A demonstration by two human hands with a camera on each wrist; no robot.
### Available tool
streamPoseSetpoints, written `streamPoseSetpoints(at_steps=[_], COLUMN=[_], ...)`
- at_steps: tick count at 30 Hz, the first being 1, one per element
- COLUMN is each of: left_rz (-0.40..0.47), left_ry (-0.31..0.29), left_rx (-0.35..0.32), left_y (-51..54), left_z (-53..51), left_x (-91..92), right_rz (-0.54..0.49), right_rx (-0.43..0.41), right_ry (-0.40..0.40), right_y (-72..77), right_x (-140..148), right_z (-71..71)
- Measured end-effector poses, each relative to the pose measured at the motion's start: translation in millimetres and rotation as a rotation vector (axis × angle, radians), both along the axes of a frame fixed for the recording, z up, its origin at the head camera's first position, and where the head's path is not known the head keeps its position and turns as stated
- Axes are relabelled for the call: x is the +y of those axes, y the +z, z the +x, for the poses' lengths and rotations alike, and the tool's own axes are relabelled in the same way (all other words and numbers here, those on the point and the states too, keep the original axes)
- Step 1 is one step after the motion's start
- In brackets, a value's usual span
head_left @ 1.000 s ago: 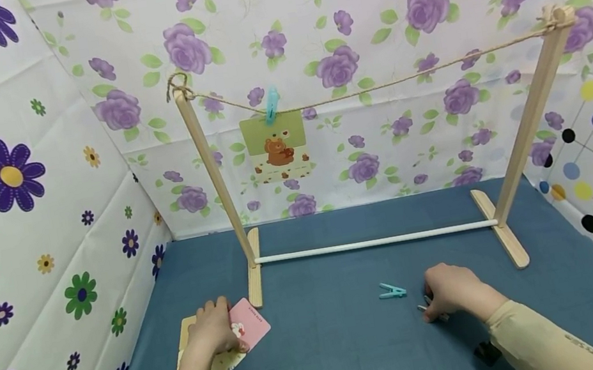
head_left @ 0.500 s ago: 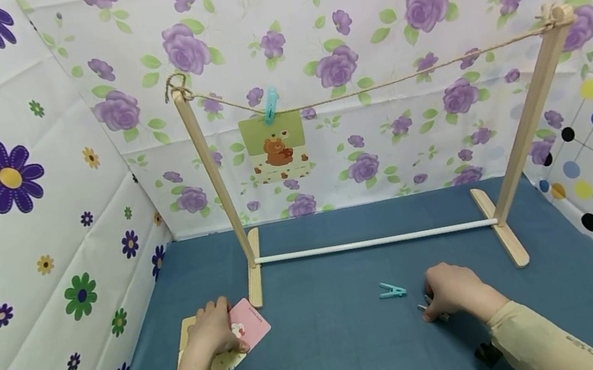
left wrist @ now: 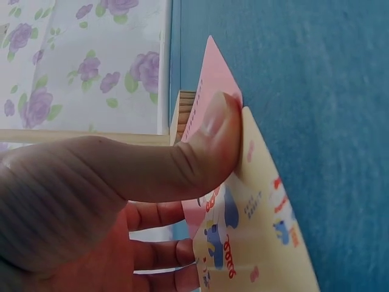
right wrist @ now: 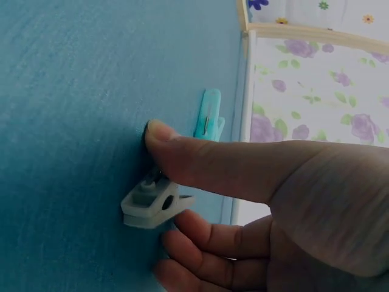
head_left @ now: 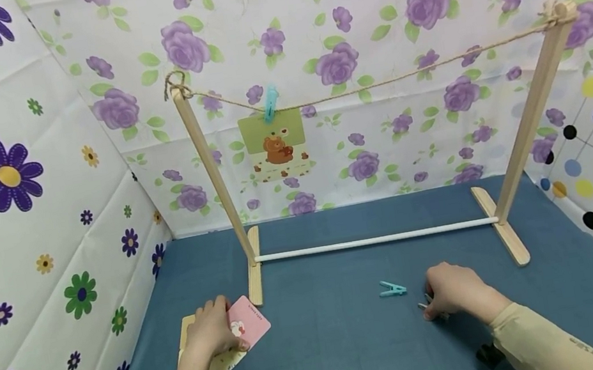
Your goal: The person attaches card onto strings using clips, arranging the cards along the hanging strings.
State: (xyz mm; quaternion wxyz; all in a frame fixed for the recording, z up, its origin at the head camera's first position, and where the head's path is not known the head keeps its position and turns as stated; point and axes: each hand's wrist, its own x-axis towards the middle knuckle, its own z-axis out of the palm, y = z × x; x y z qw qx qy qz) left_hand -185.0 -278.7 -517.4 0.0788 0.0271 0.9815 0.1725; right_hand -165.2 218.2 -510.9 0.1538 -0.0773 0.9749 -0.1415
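Observation:
At the table's left front, my left hand pinches a pink card and a cream card, thumb on the near face and fingers behind. Colourful prints cover the cream card in the left wrist view. Low over the cloth on the right, my right hand holds a white clothespin between thumb and curled fingers, which partly hide it. A teal clothespin lies just left of that hand. Behind, a green bear card hangs from a rope, clipped by a blue clothespin.
Two wooden posts, one left and one right, carry the rope. A white rod joins their feet low across the table. Blue cloth covers the table; patterned sheets stand behind and at both sides.

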Motion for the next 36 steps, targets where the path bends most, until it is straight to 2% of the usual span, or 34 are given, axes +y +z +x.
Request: streamPoseSetpoints(at_steps=[8,18,27,36], left_rz=[0.026,0.076,0.112,0.110], left_ry=[-0.012,-0.006,-0.036,-0.047], left_rx=[0.019,-0.002,0.008,0.033], left_y=[-1.6,5.5,9.7,15.0], left_z=[-0.9,0.0,1.3,2.4], left_x=[-3.8,-6.5,-10.2,-12.9], right_rz=[0.023,0.044,0.056,0.052], right_rx=[0.057,0.050,0.018,0.034], right_ry=[0.016,0.024,0.022,0.032], right_y=[2.4,5.5,6.8,5.9], right_x=[-3,-5,-4,-1], right_z=[4.5,4.3,2.8,0.7])
